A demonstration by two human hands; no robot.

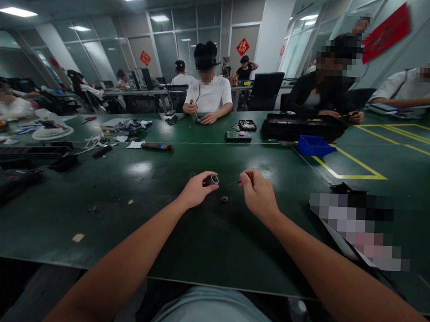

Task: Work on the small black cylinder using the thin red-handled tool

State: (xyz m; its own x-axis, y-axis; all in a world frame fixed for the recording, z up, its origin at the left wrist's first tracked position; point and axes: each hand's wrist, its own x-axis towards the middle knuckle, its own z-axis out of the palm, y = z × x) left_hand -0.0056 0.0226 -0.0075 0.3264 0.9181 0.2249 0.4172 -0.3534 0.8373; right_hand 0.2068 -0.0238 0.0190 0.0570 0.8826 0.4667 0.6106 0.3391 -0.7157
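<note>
While the left hand (194, 192) holds a dark tube (210, 180) just above the green table (175, 249), its fingers are curled around it, the thumb on the near side, and the pale rim of the open end faces right. Across from it, the right hand (259, 194) pinches a thin screwdriver (239, 181) by its red handle, thumb and forefinger closed on it and the other fingers folded in (how much of the handle lies inside the fist, I cannot tell). Its shaft points left toward the tube, the tip near the rim but apart from it. Between the hands and a little nearer the wearer, a small round part (224, 199) lies on the table.

Farther off, a blue bin (315, 146) sits in front of a long black unit (298, 129), with two drives (238, 136) to their left. Left of these lie a dark cylinder (156, 147) and, beyond some cables, a white grille (52, 132). A person in a white shirt (209, 94) sits opposite, both hands at the table. Near the right forearm, a pale item (343, 245) is too blurred to name.
</note>
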